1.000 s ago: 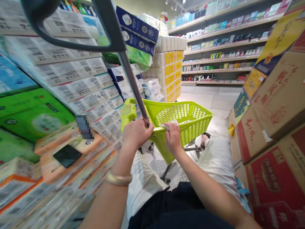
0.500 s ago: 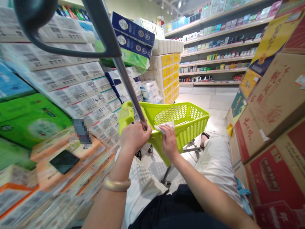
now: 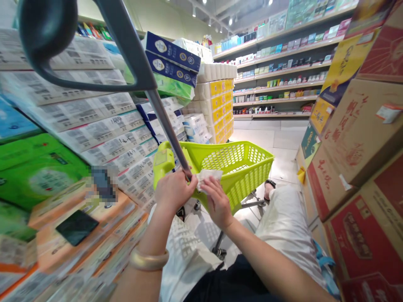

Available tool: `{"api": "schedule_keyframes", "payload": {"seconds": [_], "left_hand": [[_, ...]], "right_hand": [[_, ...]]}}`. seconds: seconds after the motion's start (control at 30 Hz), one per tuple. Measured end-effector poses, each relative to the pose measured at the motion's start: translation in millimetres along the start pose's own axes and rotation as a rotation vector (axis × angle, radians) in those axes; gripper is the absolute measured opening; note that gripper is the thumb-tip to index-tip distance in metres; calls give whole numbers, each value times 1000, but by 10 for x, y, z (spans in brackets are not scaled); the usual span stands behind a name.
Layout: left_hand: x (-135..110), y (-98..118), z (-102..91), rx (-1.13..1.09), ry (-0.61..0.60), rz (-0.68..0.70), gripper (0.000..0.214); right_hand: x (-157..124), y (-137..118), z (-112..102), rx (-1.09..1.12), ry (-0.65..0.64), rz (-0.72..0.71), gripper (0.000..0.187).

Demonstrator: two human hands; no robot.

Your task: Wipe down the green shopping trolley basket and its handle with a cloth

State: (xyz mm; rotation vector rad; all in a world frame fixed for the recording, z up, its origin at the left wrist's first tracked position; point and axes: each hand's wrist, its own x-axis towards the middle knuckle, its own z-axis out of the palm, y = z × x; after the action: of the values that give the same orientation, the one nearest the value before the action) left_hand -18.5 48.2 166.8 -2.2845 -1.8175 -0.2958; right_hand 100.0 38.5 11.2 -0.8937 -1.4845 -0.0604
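1. At the far left, stacked packs (image 3: 94,126) are lining the aisle, and a phone (image 3: 76,227) is lying screen up on an orange one.
2. The left hand (image 3: 174,191), with a bangle (image 3: 147,260) at its wrist, is wrapping tight around the foot of the pole (image 3: 163,126), where the pole meets the cart (image 3: 252,176). It seems to be steadying the cart.
3. The wipe (image 3: 208,175) is lying crumpled on the cart's near rim, just beside the pole.
4. The right hand (image 3: 217,203) is pressing down on the wipe with its fingers stretched flat, pinning it rather than clenching it.
5. Judging from this, the wiping is going on at the near rim, and I cannot tell which parts are already clean. The far rim, the mesh walls and the pole above the left hand are lying away from the wipe, so they are probably still waiting.
6. At the right, cartons (image 3: 355,134) are standing stacked, apart from the cart.
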Motion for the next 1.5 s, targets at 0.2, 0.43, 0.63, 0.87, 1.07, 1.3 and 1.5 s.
{"api": "schedule_keyframes", "payload": {"seconds": [0.2, 0.43, 0.63, 0.87, 1.07, 1.3, 1.5], "left_hand": [[1, -40, 10, 6, -4, 13, 40], [2, 1, -5, 14, -16, -14, 40], [-5, -24, 10, 14, 5, -17, 39], [-2, -28, 11, 38, -3, -16, 40], [3, -36, 34, 17, 23, -4, 40], [7, -29, 9, 37, -20, -24, 42], [12, -5, 10, 24, -7, -23, 42]], "right_hand": [[-3, 213, -86, -6, -64, -58, 39], [48, 395, -159, -71, 162, 237, 38], [164, 111, -101, -4, -71, 20, 40], [174, 444, -235, -163, 91, 202, 31], [228, 34, -35, -42, -82, 82, 35], [183, 601, -312, -185, 23, 156, 34], [227, 281, -108, -139, 25, 216, 33]]}}
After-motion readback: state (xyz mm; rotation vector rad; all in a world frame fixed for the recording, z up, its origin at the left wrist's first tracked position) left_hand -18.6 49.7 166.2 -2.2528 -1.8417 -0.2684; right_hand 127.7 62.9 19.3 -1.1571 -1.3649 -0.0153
